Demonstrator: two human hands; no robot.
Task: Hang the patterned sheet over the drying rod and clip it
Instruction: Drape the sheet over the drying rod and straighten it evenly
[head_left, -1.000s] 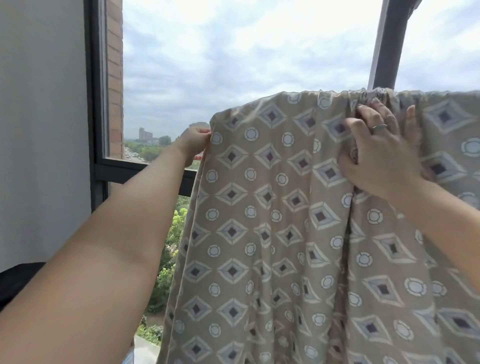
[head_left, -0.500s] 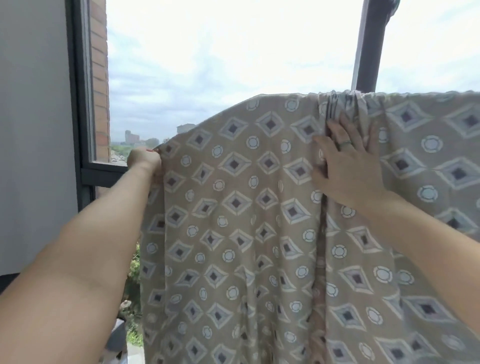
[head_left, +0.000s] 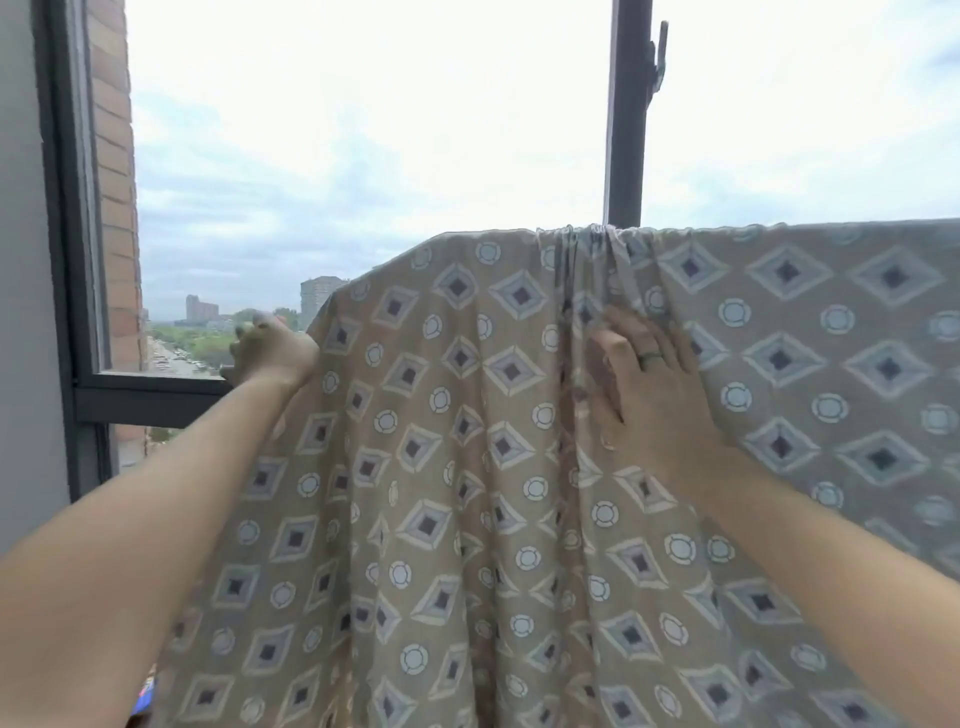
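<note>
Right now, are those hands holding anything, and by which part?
The left hand grips the patterned sheet by its left edge. The right hand lies flat on it below the bunched top, gripping nothing.

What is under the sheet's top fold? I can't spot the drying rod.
Nothing shows: the patterned sheet covers it entirely. Only its straight draped top edge, bunched near the window post, hints at a support beneath.

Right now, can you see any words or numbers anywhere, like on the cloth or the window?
None: no words, numbers or labels can be read anywhere.
The patterned sheet carries only diamonds and circles, no letters.
The ring on the right hand shows no readable marking.
The window frame, the brick wall and the far buildings show no signs.
The left hand covers no text that I can see.
</note>
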